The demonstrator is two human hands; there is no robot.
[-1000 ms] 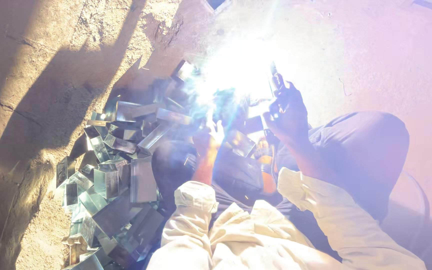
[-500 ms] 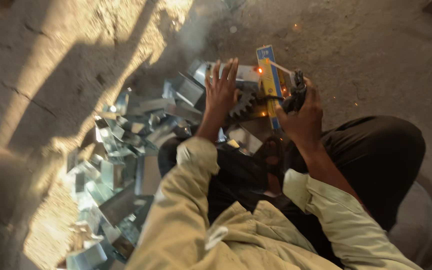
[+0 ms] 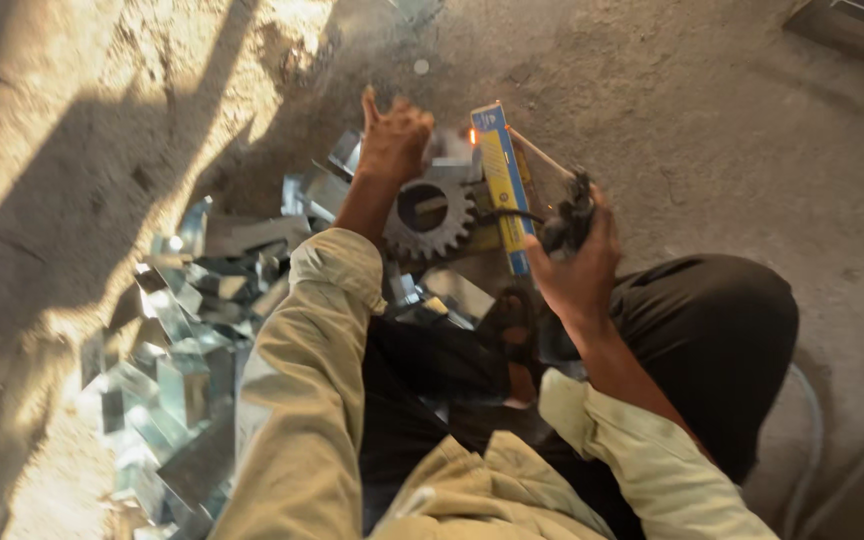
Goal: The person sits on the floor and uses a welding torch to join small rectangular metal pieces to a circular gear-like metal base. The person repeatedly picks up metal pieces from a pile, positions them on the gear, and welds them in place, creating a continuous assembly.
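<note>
The left hand (image 3: 392, 140) rests with fingers curled and part spread on bright metal pieces just above a toothed steel gear (image 3: 429, 215), gripping nothing that can be seen. The right hand (image 3: 577, 265) is clamped around a dark electrode holder (image 3: 564, 222), from which a thin welding rod (image 3: 540, 155) slants up to the left. Between the hands a long, narrow blue-and-yellow box (image 3: 504, 185) stands on edge beside the gear, with a small orange glow (image 3: 472, 135) at its top corner. The gear lies flat on the rough, dusty concrete floor (image 3: 692, 110), round with a large open bore. A heap of shiny folded sheet-metal offcuts (image 3: 187, 350) spreads to the left in patchy sunlight. Pale khaki sleeves (image 3: 312, 380) and dark trousers (image 3: 722, 340) fill the foreground, hiding the floor beneath. Grey cables (image 3: 812, 450) curl at right.
</note>
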